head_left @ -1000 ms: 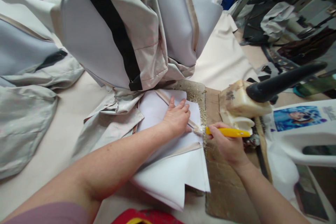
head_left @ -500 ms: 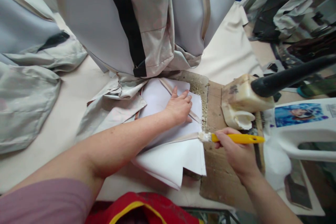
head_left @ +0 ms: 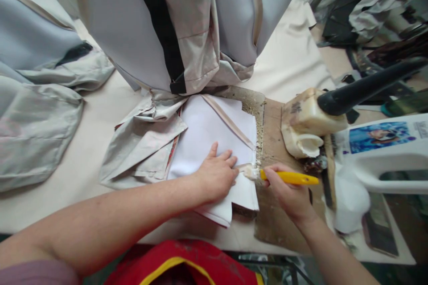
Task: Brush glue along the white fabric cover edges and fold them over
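Observation:
My left hand [head_left: 216,173] lies flat with fingers spread on a white panel [head_left: 207,129] trimmed with beige strips. My right hand [head_left: 290,192] is closed round a yellow-handled brush [head_left: 287,177]. The brush's white bristle end touches the panel's right edge, just beside my left fingertips. The panel's edge rests on a glue-stained brown cardboard sheet [head_left: 273,133]. The panel belongs to a large grey and beige cover [head_left: 174,31] with a black strip, heaped up behind it.
A stained cream plastic container [head_left: 306,127] with its side cut open stands on the cardboard to the right. A black bar [head_left: 368,84] passes above it. A white jug with a blue label [head_left: 381,151] lies at the right edge. More grey covers [head_left: 36,80] lie at left.
My left hand slid down the panel towards me. The brush shifted from the upper strip down to the lower strip at the panel's right edge.

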A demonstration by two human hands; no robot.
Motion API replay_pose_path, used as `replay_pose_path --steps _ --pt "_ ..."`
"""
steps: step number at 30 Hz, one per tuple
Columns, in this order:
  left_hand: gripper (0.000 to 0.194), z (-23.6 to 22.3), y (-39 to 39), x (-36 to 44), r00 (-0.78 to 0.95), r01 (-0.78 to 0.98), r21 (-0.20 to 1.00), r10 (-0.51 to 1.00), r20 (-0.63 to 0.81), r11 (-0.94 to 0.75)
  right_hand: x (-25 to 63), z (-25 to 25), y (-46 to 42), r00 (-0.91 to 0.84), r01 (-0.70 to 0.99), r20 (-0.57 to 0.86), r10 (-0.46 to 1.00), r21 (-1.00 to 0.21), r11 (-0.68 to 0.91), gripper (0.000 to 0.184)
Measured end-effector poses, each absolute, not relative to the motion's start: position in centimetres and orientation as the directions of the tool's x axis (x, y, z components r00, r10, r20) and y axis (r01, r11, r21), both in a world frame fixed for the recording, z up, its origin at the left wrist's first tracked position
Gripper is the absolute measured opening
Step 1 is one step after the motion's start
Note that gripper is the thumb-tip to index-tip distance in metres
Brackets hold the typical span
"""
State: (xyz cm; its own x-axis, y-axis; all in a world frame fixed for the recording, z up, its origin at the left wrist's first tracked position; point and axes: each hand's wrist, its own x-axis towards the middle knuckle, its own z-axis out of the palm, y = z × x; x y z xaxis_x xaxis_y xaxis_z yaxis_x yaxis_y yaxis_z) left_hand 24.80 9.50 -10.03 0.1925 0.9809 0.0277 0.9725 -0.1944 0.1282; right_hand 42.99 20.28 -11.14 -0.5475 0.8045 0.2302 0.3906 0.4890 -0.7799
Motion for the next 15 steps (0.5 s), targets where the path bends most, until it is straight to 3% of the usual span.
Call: replay_pose_path --steps 5,8,12,15 --pt "0.025 -10.0 9.7 24.8 0.183 0.975 0.115 0.981 0.059 -0.189 41.3 -11.1 23.0 -0.379 0.365 0.356 0.854 -0.791 0.491 0.021" --pt "0.026 -10.0 9.4 24.9 0.179 0.977 0.107 0.982 0.064 -0.185 41.6 -10.9 21.4 -0.472 0.388 0.383 0.794 -0.718 0.578 0.023" --pt "0.027 -10.3 9.2 24.9 0.183 0.976 0.105 0.98 0.074 -0.191 43.8 -11.2 16.6 -0.653 0.398 0.314 0.689 -0.632 0.665 0.028" --pt "0.03 -10.6 9.2 24.9 0.195 0.976 0.083 0.976 0.093 -0.203 44.8 -11.3 15.1 -0.605 0.444 0.224 0.764 -0.702 0.557 0.032"
